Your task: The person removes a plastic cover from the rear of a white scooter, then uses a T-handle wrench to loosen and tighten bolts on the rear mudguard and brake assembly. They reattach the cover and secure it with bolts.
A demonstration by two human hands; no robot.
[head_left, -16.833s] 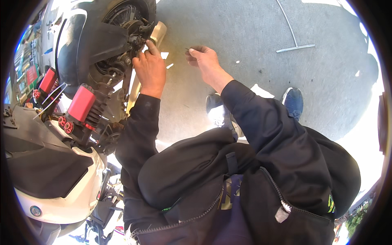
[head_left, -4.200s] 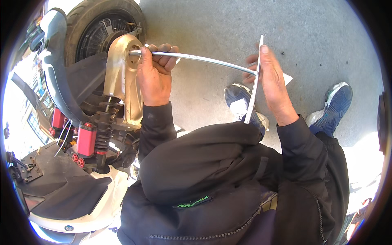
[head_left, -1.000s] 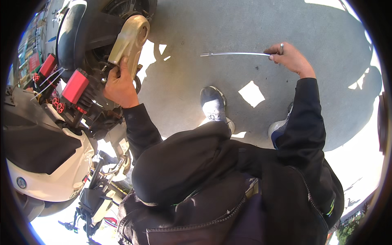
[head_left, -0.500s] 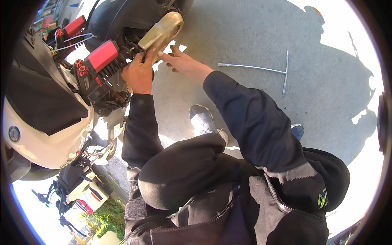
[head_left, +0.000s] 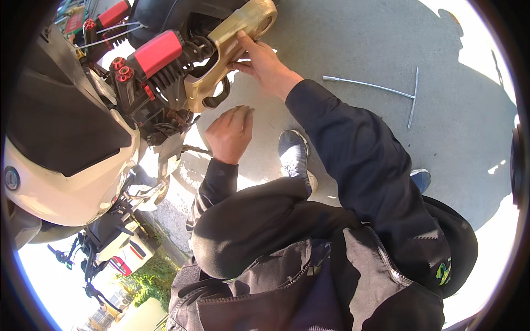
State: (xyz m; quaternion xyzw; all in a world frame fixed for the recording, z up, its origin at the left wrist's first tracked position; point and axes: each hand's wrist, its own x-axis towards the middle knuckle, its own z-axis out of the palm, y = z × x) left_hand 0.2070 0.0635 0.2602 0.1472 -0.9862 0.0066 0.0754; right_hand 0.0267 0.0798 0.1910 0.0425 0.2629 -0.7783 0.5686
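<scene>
My right hand [head_left: 259, 66] grips the gold metal arm [head_left: 199, 94] beside the scooter's front wheel housing, thumb on its upper face, fingers around the edge. My left hand [head_left: 229, 132] is just below that arm, apart from it, back up and fingers curled; I cannot make out whether it holds something. A black coil-spring shock with a red reservoir [head_left: 157, 55] lies left of the gold arm, red knobs at its end. A silver T-handle wrench [head_left: 370, 87] lies on the concrete ground [head_left: 452, 138] to the right of my hands.
The scooter's white and black body [head_left: 72, 193] fills the left side, with a second red shock [head_left: 112, 14] at the top. Another two-wheeler [head_left: 110, 243] stands at lower left near green plants [head_left: 149, 276]. My knees and shoes [head_left: 292, 154] are below my hands; bright sunlight patches edge the ground.
My right hand let go of the wrench, now lying on the ground, and moved left onto the gold arm. My left hand has released that arm and moved down from it.
</scene>
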